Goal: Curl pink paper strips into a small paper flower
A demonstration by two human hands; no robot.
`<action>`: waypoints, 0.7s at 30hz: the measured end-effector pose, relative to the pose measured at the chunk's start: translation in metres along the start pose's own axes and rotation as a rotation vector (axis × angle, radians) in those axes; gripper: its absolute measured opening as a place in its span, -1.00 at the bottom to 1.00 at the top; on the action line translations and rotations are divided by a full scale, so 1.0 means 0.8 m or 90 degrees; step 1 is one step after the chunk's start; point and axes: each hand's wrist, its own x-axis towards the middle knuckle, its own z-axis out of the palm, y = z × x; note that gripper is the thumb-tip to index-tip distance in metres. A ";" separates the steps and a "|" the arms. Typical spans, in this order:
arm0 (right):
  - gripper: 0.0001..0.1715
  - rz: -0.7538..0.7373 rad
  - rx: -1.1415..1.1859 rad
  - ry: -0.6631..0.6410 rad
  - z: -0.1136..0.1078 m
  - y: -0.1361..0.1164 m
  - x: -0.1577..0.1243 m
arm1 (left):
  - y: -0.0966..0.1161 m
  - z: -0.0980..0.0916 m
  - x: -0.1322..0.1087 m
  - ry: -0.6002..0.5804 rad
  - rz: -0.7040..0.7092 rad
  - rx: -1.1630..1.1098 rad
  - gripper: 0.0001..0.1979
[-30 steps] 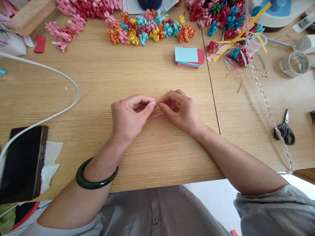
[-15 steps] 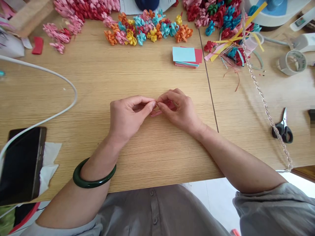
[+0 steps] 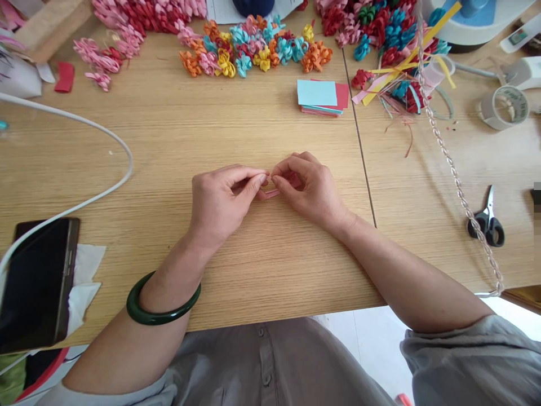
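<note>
Over the middle of the wooden table, my left hand (image 3: 226, 197) and my right hand (image 3: 313, 189) meet fingertip to fingertip. Between them is a pink paper strip (image 3: 270, 194), mostly covered by the fingers. Thumb and forefinger of each hand are pinched on it. Part of the pink paper shows inside the curl of my right fingers. How the strip is folded there cannot be made out. A dark green bangle (image 3: 163, 316) rings my left forearm.
Curled paper flowers (image 3: 262, 53) line the table's back. Coloured paper slips (image 3: 316, 93) lie stacked before them. Scissors (image 3: 488, 220) and a tape roll (image 3: 505, 107) are at right, near a hanging twisted cord (image 3: 454, 175). A dark phone (image 3: 38, 282) and white cable (image 3: 105, 135) lie left.
My left hand has shifted very slightly to the right. A little more of the pink strip shows between the hands, which are still pinched on it.
</note>
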 end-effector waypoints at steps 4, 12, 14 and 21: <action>-0.90 -0.006 -0.004 0.005 0.000 0.000 0.000 | -0.001 0.001 0.000 0.002 -0.010 -0.006 -0.87; -0.88 -0.001 -0.009 -0.001 0.000 0.002 -0.002 | -0.002 0.004 0.000 0.016 -0.063 -0.072 -0.92; -0.87 0.000 -0.005 0.000 0.000 0.002 -0.002 | -0.001 0.004 0.000 0.015 -0.069 -0.076 -0.91; -0.90 -0.013 0.001 -0.018 -0.001 0.001 -0.001 | 0.005 0.003 0.001 0.022 -0.098 -0.079 -0.89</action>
